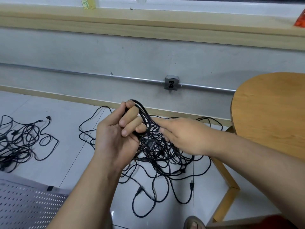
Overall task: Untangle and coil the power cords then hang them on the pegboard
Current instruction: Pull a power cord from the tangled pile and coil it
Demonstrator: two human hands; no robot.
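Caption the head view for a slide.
Left hand grips a looped cord while right hand touches its strands above the tangle on the floor.

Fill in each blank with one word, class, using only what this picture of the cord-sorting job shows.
1. The left hand grips loops of a ____ power cord.
2. The pegboard lies in the lower ____ corner of the view.
3. A second cord pile lies on the ____.

Missing words: black; left; floor.
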